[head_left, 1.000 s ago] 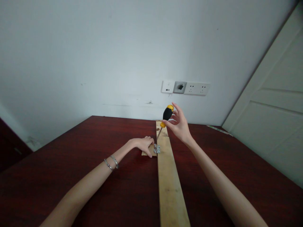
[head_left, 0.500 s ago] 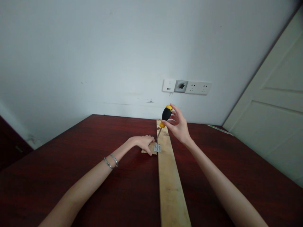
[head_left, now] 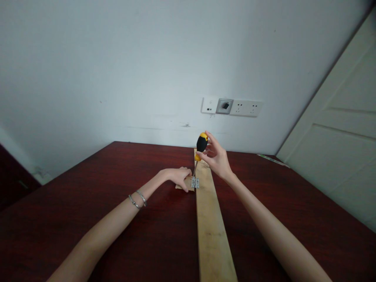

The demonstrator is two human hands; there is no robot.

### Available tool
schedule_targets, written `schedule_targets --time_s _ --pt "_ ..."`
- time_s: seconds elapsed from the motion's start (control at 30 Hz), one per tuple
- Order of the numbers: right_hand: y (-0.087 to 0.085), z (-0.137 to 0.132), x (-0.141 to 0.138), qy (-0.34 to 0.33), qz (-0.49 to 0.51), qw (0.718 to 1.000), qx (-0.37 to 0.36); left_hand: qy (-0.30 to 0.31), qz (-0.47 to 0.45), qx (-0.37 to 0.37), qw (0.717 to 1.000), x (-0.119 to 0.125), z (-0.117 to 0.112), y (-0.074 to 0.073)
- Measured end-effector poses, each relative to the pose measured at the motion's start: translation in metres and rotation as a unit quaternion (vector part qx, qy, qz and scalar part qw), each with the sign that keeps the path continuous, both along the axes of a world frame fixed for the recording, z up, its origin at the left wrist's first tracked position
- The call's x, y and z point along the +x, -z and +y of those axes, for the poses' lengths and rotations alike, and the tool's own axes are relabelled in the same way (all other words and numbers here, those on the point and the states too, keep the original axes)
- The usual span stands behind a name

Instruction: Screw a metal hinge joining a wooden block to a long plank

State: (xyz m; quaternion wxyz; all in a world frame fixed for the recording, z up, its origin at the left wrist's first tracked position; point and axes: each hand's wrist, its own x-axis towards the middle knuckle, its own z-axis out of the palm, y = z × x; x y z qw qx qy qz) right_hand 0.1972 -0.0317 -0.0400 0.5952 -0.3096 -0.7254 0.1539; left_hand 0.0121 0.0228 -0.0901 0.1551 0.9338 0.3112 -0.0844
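Observation:
A long pale wooden plank (head_left: 211, 231) lies lengthwise on the dark red table (head_left: 88, 203). A small metal hinge (head_left: 194, 182) joins its left edge to a small wooden block (head_left: 184, 185). My left hand (head_left: 177, 176) rests curled on top of that block, fingers pressed down beside the hinge. My right hand (head_left: 216, 158) grips the black and yellow handle of a screwdriver (head_left: 200, 147) with its fingertips. The thin shaft slants down to the hinge.
A white wall rises behind the table, with a row of sockets and a switch (head_left: 231, 107). A white door (head_left: 337, 129) stands at the right. A thin pale strip (head_left: 272, 159) lies near the table's far right edge.
The screwdriver handle and my right hand have shifted slightly left and stand more upright over the hinge. My left hand has stayed on the block.

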Motion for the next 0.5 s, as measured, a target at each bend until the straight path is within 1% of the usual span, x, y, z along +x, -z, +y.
schedule_targets --time_s 0.27,0.5 --pt "0.0009 0.0011 -0.0005 -0.003 -0.002 1.0 -0.003 -0.001 -0.001 -0.01 1.0 0.0 -0.0016 -0.0024" --pt "0.0044 0.0025 -0.0015 -0.005 -0.005 1.0 -0.008 -0.016 -0.001 -0.014 1.0 0.0 -0.0019 -0.002"
